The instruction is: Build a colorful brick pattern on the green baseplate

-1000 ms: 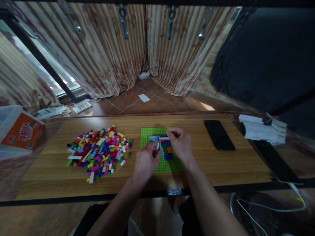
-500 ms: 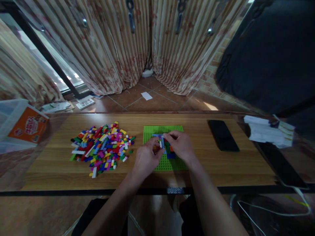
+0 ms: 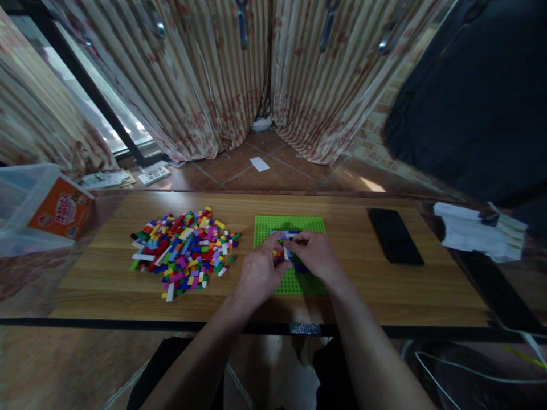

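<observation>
A green studded baseplate (image 3: 294,287) lies on the table in front of me, with a low build of toy bricks (image 3: 301,267) on it in blue, white, red and yellow. My left hand (image 3: 261,269) curls around the left side of the build, thumb and fingers closed against its bricks. From the other side, my right hand (image 3: 315,251) presses its fingertips together over the middle of the build. A small white brick (image 3: 286,251) shows between the two hands, by the right fingertips. Much of the build is hidden under my fingers.
To the left, a pile of loose toy bricks (image 3: 188,250) in many colours spreads over the wooden table (image 3: 141,302). A black phone (image 3: 395,236) lies on the right. Beyond the table's ends are a clear plastic bin (image 3: 25,228) and some white papers (image 3: 474,228).
The whole view has shifted slightly, so things sit further right. Both hands stay at the build; the right fingers now cover more of it, and the long light-blue brick is largely hidden.
</observation>
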`<state>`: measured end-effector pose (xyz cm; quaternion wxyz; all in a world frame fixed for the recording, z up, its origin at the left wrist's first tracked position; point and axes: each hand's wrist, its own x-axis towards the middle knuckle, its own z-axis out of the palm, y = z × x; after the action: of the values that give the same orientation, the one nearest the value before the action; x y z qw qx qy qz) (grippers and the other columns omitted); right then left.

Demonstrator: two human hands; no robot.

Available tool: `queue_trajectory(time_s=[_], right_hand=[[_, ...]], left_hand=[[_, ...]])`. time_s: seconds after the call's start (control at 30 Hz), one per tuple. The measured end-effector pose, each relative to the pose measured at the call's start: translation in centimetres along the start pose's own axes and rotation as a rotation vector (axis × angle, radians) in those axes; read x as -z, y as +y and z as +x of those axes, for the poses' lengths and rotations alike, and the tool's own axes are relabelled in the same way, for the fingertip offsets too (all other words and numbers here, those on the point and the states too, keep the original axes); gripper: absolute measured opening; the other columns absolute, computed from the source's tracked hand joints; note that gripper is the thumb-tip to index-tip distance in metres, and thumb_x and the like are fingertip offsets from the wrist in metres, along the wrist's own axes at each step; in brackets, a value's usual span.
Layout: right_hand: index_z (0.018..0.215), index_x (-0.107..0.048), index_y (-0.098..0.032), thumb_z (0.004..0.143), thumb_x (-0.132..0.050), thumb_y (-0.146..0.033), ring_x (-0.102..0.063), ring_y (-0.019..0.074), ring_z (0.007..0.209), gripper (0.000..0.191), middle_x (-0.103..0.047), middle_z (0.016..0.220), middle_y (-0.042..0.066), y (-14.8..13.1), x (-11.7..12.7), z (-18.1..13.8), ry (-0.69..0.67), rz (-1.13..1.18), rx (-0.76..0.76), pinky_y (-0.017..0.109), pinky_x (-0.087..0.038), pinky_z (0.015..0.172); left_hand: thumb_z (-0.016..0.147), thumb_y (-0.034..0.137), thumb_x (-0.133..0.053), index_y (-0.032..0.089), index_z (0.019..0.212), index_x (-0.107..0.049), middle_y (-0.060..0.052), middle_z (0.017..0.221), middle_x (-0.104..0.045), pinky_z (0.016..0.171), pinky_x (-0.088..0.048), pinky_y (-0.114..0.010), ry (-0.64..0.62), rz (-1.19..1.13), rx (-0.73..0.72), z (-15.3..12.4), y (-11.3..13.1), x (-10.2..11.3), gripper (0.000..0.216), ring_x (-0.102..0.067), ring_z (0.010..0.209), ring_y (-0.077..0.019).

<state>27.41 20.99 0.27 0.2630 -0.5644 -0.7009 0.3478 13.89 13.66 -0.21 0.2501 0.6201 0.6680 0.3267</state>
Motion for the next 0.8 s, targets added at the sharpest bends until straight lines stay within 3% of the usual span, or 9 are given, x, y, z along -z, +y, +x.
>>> queue_trajectory(time_s=[0.57,0.7,0.8], right_hand=[[0.063,-0.07,-0.019,0.07,-0.067,-0.038,-0.056,0.0138,0.051,0.02,-0.066,0.057,0.001,0.6,-0.3,0.1,-0.015,0.007,-0.007,0.025,-0.036,0.051],[0.064,-0.07,-0.018,0.074,-0.064,-0.05,-0.051,0.0126,0.047,0.034,-0.062,0.053,0.0,0.7,0.2,0.0,-0.054,0.102,-0.041,0.025,-0.036,0.048],[0.061,-0.066,-0.018,0.077,-0.057,-0.061,-0.043,0.0116,0.041,0.047,-0.052,0.045,-0.003,0.7,0.7,0.0,-0.025,0.189,-0.112,0.025,-0.032,0.044]], left_hand=[[0.074,0.016,-0.071,0.026,0.137,-0.046,0.001,0.096,-0.07,0.074,-0.052,-0.028,-0.021,-0.07,0.038,0.1,-0.1,-0.3,0.069,-0.065,0.078,-0.015],[0.072,0.02,-0.073,0.024,0.14,-0.043,-0.001,0.101,-0.07,0.069,-0.052,-0.027,-0.053,-0.132,0.02,-0.1,-0.3,0.4,0.074,-0.064,0.073,-0.014],[0.076,0.027,-0.07,0.021,0.136,-0.048,-0.004,0.105,-0.07,0.065,-0.051,-0.026,-0.038,-0.176,-0.002,-0.1,-0.5,1.8,0.064,-0.062,0.069,-0.0132]])
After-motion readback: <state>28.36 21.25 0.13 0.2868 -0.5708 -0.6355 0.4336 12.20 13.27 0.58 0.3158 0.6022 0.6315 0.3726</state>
